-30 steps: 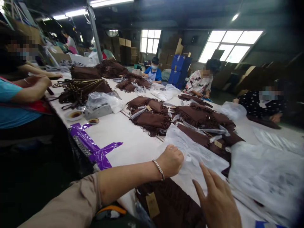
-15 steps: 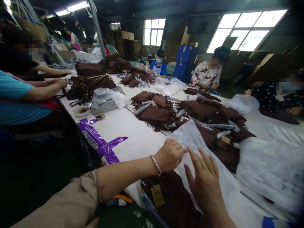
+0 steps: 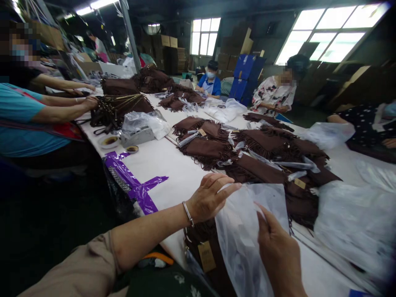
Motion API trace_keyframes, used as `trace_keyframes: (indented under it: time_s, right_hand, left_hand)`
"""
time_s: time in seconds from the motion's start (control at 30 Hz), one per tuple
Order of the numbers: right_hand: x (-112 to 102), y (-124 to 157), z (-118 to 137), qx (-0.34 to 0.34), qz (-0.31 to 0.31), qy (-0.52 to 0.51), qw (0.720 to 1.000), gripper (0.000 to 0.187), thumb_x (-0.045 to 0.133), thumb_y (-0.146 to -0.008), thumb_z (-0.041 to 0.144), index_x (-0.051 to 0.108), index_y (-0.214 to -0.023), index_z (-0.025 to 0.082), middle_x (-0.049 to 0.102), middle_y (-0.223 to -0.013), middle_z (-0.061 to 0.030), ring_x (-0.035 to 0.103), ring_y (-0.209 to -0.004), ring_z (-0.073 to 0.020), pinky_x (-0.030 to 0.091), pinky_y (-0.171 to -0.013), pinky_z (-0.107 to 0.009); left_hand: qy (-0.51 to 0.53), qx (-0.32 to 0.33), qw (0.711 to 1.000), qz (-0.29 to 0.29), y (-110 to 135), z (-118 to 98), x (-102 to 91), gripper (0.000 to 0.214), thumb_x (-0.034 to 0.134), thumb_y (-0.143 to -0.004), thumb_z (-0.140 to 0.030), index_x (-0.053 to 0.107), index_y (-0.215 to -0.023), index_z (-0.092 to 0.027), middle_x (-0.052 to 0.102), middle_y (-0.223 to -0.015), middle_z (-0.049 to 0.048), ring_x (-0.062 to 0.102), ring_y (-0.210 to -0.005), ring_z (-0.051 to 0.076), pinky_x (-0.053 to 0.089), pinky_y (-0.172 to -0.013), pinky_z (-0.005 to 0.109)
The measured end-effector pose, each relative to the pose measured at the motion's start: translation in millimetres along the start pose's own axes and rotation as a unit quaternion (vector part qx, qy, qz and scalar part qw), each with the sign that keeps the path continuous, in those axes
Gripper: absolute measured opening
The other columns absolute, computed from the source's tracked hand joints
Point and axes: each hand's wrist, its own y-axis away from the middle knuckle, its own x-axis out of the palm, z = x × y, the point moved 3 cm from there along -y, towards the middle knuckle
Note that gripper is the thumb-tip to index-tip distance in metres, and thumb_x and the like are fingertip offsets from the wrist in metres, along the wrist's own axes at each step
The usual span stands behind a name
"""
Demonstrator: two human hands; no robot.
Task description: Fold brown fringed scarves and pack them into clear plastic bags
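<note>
A translucent plastic bag (image 3: 244,235) stands between my hands, its mouth partly spread at the top. My left hand (image 3: 208,199), with a silver bangle at the wrist, grips the bag's upper left edge, its index finger stretched out along the rim. On the right side, my right hand (image 3: 278,247) is closed on the bag's edge between thumb and fingers. Beneath and left of the plastic lies a brown fringed bag (image 3: 198,237) with a tan paper tag (image 3: 206,256); the plastic covers part of it.
Several brown fringed bags (image 3: 207,149) cover the table's middle. A pile of clear plastic bags (image 3: 349,222) lies at right. Purple tape (image 3: 133,183) marks the left table edge, near small dishes (image 3: 109,141). Co-workers sit or stand around, one in a turquoise shirt (image 3: 21,119).
The plastic bag has been lifted from lying flat and its mouth opened. My right hand has moved down and right and closed on its edge; my left hand has shifted slightly left.
</note>
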Motion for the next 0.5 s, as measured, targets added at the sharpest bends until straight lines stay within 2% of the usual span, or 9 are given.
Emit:
trace_keyframes:
  time_s: [0.13, 0.33, 0.4, 0.5]
  right_hand:
    - [-12, 1, -5, 0.061, 0.016, -0.014, 0.998, 0.040, 0.034, -0.091, 0.053, 0.053, -0.123, 0.038, 0.065, -0.113, 0.0016, 0.064, -0.097, -0.0250, 0.050, -0.072, -0.032]
    - [-13, 6, 7, 0.066, 0.065, -0.031, 0.995, 0.041, 0.032, -0.091, 0.056, 0.050, -0.124, 0.043, 0.063, -0.117, 0.0047, 0.063, -0.098, -0.0254, 0.050, -0.074, -0.035]
    - [-15, 7, 10, 0.084, 0.064, -0.037, 0.994, 0.044, 0.030, -0.090, 0.058, 0.050, -0.124, 0.041, 0.062, -0.118, 0.0032, 0.062, -0.099, -0.0263, 0.050, -0.074, -0.036]
    - [-22, 8, 7, 0.117, 0.027, -0.038, 0.992, 0.049, 0.027, -0.088, 0.062, 0.051, -0.124, 0.039, 0.062, -0.119, 0.0004, 0.061, -0.102, -0.0275, 0.051, -0.077, -0.039]
  left_hand:
    - [0.011, -0.015, 0.999, -0.041, 0, 8, -8.3, 0.045, 0.055, -0.084, -0.014, 0.047, -0.128, -0.019, 0.055, -0.120, 0.0079, 0.043, -0.119, 0.021, 0.036, -0.104, 0.040]
    - [0.049, 0.033, 0.998, -0.039, -2, -11, -19.3, 0.026, 0.064, -0.081, -0.023, 0.059, -0.107, -0.020, 0.062, -0.099, 0.0036, 0.051, -0.104, 0.020, 0.040, -0.096, 0.038]
    - [0.071, 0.005, 0.996, -0.053, -3, -12, -24.3, 0.035, 0.066, -0.080, -0.028, 0.057, -0.112, -0.019, 0.061, -0.104, 0.0060, 0.051, -0.105, 0.020, 0.040, -0.097, 0.039]
    - [0.108, -0.079, 0.989, -0.066, -3, -4, -33.9, 0.057, 0.067, -0.079, -0.035, 0.046, -0.127, -0.014, 0.054, -0.120, 0.0122, 0.046, -0.115, 0.022, 0.037, -0.103, 0.040]
